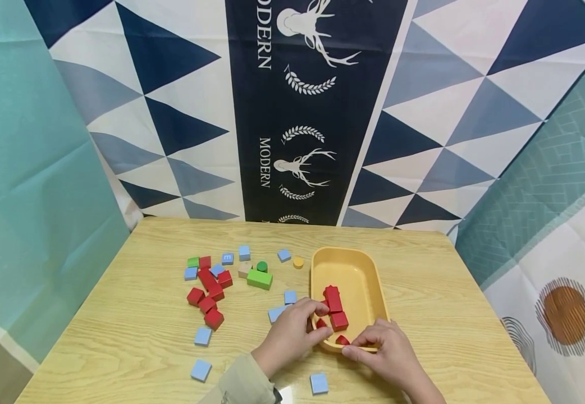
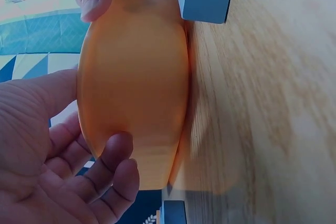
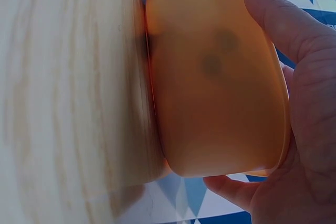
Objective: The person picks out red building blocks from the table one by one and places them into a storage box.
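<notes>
A yellow plastic tray point(image 1: 368, 280) stands on the table with several red blocks point(image 1: 333, 299) in its near left part. My left hand point(image 1: 297, 331) straddles its left rim; thumb and index reach over the inside, beside a small red piece point(image 1: 321, 324). In the left wrist view, the curled ring and little fingers point(image 2: 118, 153) lie against the outer wall. At the near right corner my right hand point(image 1: 385, 348) grips the rim, its thumb point(image 3: 262, 1) on the outer side. Another red piece point(image 1: 342, 340) lies close to that hand. The right fingertips are partly hidden behind the tray.
Left on the table lies a cluster of red blocks point(image 1: 214, 318) with blue ones around it. Further back are a green block point(image 1: 259, 279), a green cylinder point(image 1: 262, 266) and a yellow disc point(image 1: 298, 262). A blue block point(image 1: 319, 384) lies in front of the tray.
</notes>
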A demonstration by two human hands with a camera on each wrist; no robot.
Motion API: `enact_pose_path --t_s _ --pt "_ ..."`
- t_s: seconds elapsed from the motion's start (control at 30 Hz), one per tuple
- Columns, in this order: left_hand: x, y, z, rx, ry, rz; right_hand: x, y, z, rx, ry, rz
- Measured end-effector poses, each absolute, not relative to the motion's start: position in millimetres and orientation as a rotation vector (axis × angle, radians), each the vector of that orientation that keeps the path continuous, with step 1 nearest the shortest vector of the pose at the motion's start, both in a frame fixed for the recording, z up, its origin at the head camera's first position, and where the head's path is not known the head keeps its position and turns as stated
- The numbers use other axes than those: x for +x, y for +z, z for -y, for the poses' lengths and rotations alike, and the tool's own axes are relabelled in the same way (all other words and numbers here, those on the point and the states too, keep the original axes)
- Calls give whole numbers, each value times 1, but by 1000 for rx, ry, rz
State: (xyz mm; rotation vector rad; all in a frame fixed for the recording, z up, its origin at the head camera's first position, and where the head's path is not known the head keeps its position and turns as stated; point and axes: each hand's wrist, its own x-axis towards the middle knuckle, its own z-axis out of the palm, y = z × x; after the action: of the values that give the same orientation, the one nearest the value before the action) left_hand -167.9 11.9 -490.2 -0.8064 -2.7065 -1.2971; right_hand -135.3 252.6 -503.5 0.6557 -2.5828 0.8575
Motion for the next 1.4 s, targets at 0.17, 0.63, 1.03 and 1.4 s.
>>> enact_pose_path --t_s 0.17,0.63,1.03,1.4 --pt "-168 -493 -12 -807 -1307 2706 -135 -504 -252 651 854 2590" --pt "-167 -499 -11 -845 -1257 2645 -135 -503 -253 656 855 2581" --pt "-177 -489 -1 -700 -1233 2536 -134 -502 -252 640 876 2602" --pt "-199 -480 17 -333 -1159 2449 -133 -501 -253 618 879 2615"
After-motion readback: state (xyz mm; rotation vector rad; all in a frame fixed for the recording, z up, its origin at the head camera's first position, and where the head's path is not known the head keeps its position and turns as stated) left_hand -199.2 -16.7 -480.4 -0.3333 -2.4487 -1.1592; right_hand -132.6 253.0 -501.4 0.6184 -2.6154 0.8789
